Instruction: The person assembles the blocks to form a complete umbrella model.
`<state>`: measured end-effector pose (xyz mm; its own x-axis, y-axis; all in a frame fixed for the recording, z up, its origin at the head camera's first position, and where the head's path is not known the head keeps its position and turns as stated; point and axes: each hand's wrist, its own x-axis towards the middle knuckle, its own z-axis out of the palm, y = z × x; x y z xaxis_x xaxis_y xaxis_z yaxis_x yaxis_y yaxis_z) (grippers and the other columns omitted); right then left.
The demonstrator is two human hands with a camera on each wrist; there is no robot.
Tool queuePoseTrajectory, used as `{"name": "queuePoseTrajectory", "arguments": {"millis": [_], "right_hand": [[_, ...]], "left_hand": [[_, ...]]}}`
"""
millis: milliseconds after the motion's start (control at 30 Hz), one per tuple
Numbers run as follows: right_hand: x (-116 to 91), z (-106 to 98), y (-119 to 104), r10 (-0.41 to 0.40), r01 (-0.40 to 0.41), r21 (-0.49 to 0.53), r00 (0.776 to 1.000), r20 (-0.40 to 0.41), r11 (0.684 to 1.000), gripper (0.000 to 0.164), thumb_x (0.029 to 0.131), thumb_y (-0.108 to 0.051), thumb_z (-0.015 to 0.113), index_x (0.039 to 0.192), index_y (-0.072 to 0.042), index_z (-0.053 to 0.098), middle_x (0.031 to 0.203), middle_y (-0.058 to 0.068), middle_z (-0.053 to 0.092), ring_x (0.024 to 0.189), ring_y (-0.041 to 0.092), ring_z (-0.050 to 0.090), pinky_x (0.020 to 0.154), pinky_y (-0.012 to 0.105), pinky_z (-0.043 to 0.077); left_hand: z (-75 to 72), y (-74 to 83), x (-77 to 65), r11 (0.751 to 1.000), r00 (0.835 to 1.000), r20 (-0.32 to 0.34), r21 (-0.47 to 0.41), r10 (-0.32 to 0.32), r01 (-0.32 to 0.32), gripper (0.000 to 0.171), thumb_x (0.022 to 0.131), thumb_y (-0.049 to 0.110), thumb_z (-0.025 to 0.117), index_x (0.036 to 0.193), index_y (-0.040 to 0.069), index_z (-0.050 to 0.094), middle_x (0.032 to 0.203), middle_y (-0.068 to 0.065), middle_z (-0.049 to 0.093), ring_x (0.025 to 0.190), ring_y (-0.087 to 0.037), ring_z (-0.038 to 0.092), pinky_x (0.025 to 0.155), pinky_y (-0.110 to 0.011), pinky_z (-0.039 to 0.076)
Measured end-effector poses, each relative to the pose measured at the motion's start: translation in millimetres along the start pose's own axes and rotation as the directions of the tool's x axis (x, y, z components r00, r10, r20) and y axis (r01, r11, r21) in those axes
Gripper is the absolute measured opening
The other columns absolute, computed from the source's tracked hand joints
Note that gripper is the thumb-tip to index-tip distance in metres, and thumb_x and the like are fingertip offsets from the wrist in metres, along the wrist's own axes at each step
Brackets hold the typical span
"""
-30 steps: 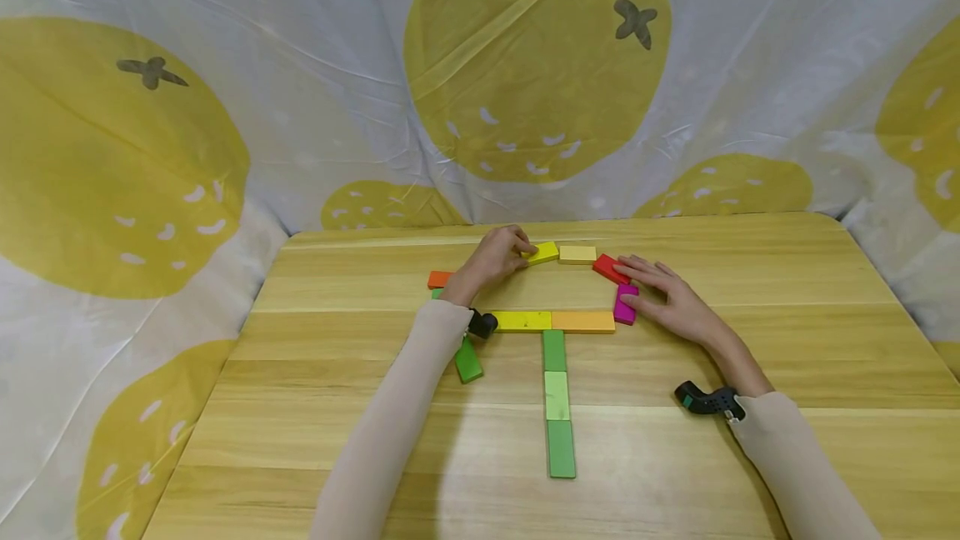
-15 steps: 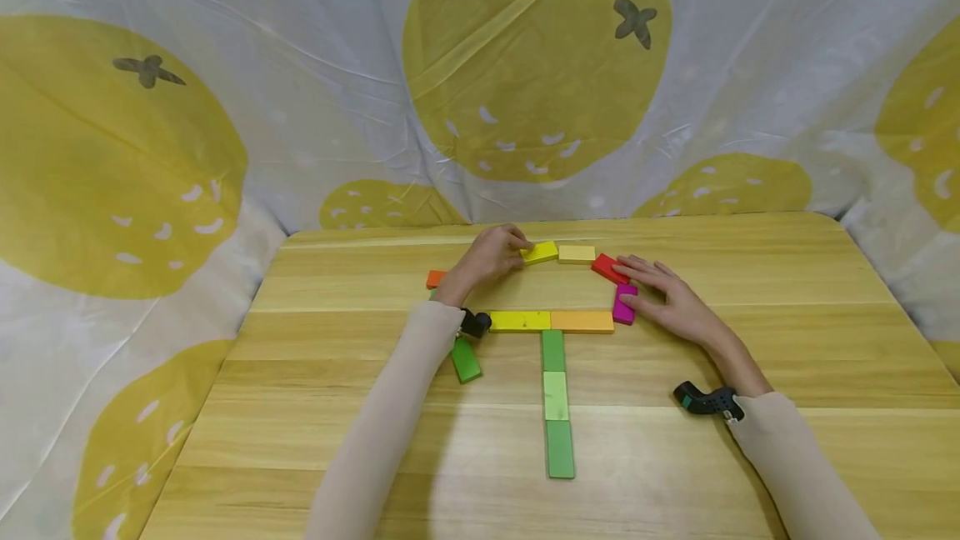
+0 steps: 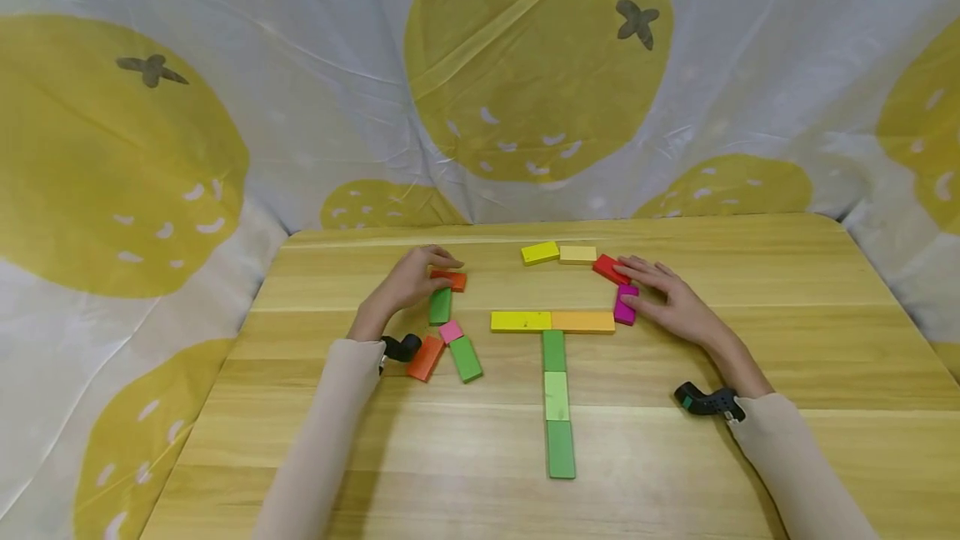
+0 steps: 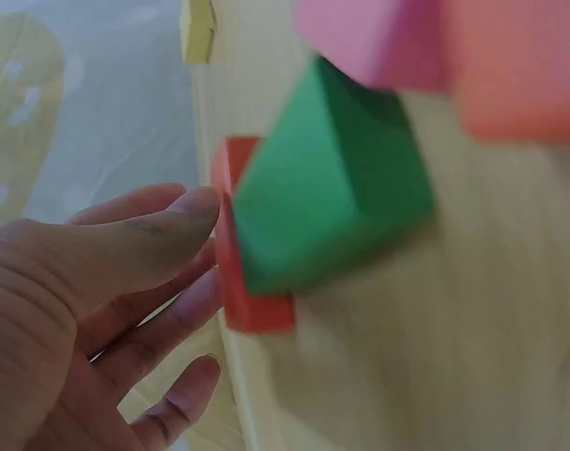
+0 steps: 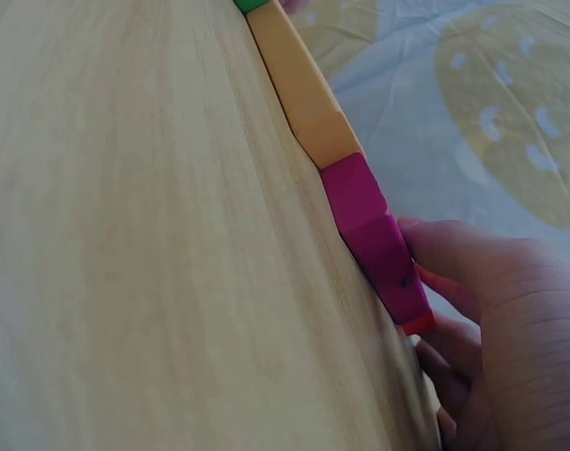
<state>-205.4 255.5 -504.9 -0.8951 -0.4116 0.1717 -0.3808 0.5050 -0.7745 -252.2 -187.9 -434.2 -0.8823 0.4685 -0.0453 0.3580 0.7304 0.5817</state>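
Note:
My left hand (image 3: 408, 280) reaches over an orange-red block (image 3: 457, 282), its thumb by the near side and fingers along the far side. In the left wrist view the thumb tip meets the edge of this red-looking block (image 4: 258, 312); no firm grip shows. A green block (image 3: 440, 307) lies just nearer. With fairly straight fingers, my right hand (image 3: 675, 304) touches a red block (image 3: 609, 268), and its thumb touches a magenta block (image 3: 626, 307). The right wrist view shows that thumb against the magenta block (image 5: 374, 235), beside an orange block (image 5: 303, 89).
Yellow (image 3: 540, 253) and cream (image 3: 577, 255) blocks lie at the back. A yellow block (image 3: 521, 321) and an orange block (image 3: 582, 322) form a bar above a green column (image 3: 557, 396). Pink (image 3: 451, 332), green (image 3: 466, 359) and orange (image 3: 426, 358) blocks lie left on the wooden table (image 3: 645, 482).
My left hand has let go of the yellow block at the back and moved left to the orange-red block, uncovering the blocks on the left. My right hand has stayed still.

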Motion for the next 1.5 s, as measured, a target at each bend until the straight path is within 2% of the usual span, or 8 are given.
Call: {"name": "queuePoseTrajectory", "arguments": {"millis": [200, 300, 433, 700, 967, 1267, 1500], "right_hand": [[-1.4, -1.8, -0.5, 0.002, -0.002, 0.0, 1.0, -0.001, 1.0, 0.05, 0.1, -0.015, 0.069, 0.148, -0.008, 0.057, 0.163, 0.02, 0.041, 0.155, 0.047, 0.026, 0.126, 0.066, 0.006], [-0.9, -1.4, 0.6, 0.0, 0.0, 0.004, 1.0, 0.0, 1.0, 0.05, 0.1, -0.015, 0.069, 0.148, -0.009, 0.058, 0.163, 0.02, 0.042, 0.155, 0.046, 0.026, 0.126, 0.066, 0.005], [-0.2, -0.5, 2.4, -0.006, 0.006, 0.0, 1.0, 0.001, 1.0, 0.05, 0.1, -0.015, 0.069, 0.148, -0.009, 0.057, 0.163, 0.019, 0.042, 0.155, 0.046, 0.026, 0.126, 0.066, 0.006], [-0.2, -0.4, 2.3, -0.014, 0.014, -0.004, 1.0, -0.002, 1.0, 0.05, 0.1, -0.014, 0.068, 0.148, -0.009, 0.057, 0.162, 0.02, 0.042, 0.155, 0.046, 0.027, 0.126, 0.067, 0.006], [0.3, 0.0, 4.7, -0.018, 0.018, -0.002, 1.0, -0.002, 1.0, 0.05, 0.1, -0.014, 0.069, 0.148, -0.009, 0.057, 0.162, 0.02, 0.042, 0.155, 0.046, 0.027, 0.126, 0.066, 0.006], [0.5, 0.0, 4.5, -0.009, 0.009, -0.004, 1.0, -0.001, 1.0, 0.05, 0.1, -0.015, 0.069, 0.149, -0.01, 0.057, 0.162, 0.02, 0.042, 0.155, 0.046, 0.027, 0.126, 0.066, 0.006], [0.1, 0.4, 5.7, 0.018, -0.018, -0.01, 1.0, 0.003, 1.0, 0.051, 0.101, -0.018, 0.068, 0.15, -0.013, 0.057, 0.164, 0.017, 0.041, 0.157, 0.042, 0.025, 0.128, 0.063, 0.005]], "left_hand": [[4.7, -8.3, -11.0, 1.0, 1.0, -0.017, -0.01, 0.016, -0.016, 0.027, 0.099, 0.006, 0.069, 0.124, 0.005, 0.076, 0.12, -0.02, 0.07, 0.114, -0.037, 0.065, 0.096, -0.048, 0.055], [5.6, -7.5, -13.9, 1.0, 1.0, -0.009, -0.007, 0.022, -0.022, 0.03, 0.099, -0.002, 0.064, 0.126, 0.005, 0.075, 0.12, -0.02, 0.069, 0.113, -0.037, 0.064, 0.096, -0.048, 0.055], [3.4, -5.2, -19.0, 0.999, 0.999, 0.02, 0.017, 0.037, -0.037, 0.043, 0.096, -0.016, 0.055, 0.13, 0.004, 0.072, 0.124, -0.022, 0.066, 0.117, -0.04, 0.062, 0.099, -0.051, 0.054], [-1.4, -5.6, -29.9, 0.997, 0.998, 0.041, 0.066, 0.043, -0.046, 0.045, 0.094, -0.017, 0.056, 0.133, 0.002, 0.069, 0.123, -0.024, 0.066, 0.113, -0.041, 0.063, 0.096, -0.051, 0.055], [1.0, -10.8, -35.2, 0.991, 0.998, -0.021, 0.121, 0.056, -0.053, 0.037, 0.094, -0.011, 0.066, 0.127, 0.002, 0.073, 0.113, -0.021, 0.069, 0.105, -0.039, 0.065, 0.091, -0.049, 0.057], [6.8, -20.0, -36.5, 0.995, 0.992, -0.099, 0.072, 0.072, -0.065, 0.031, 0.094, -0.005, 0.07, 0.124, 0.001, 0.074, 0.111, -0.02, 0.07, 0.104, -0.037, 0.065, 0.092, -0.05, 0.057], [8.1, -23.4, -36.7, 0.996, 0.99, -0.117, 0.045, 0.084, -0.079, 0.033, 0.094, -0.004, 0.071, 0.127, 0.0, 0.072, 0.116, -0.022, 0.067, 0.109, -0.038, 0.063, 0.095, -0.051, 0.055]]}}
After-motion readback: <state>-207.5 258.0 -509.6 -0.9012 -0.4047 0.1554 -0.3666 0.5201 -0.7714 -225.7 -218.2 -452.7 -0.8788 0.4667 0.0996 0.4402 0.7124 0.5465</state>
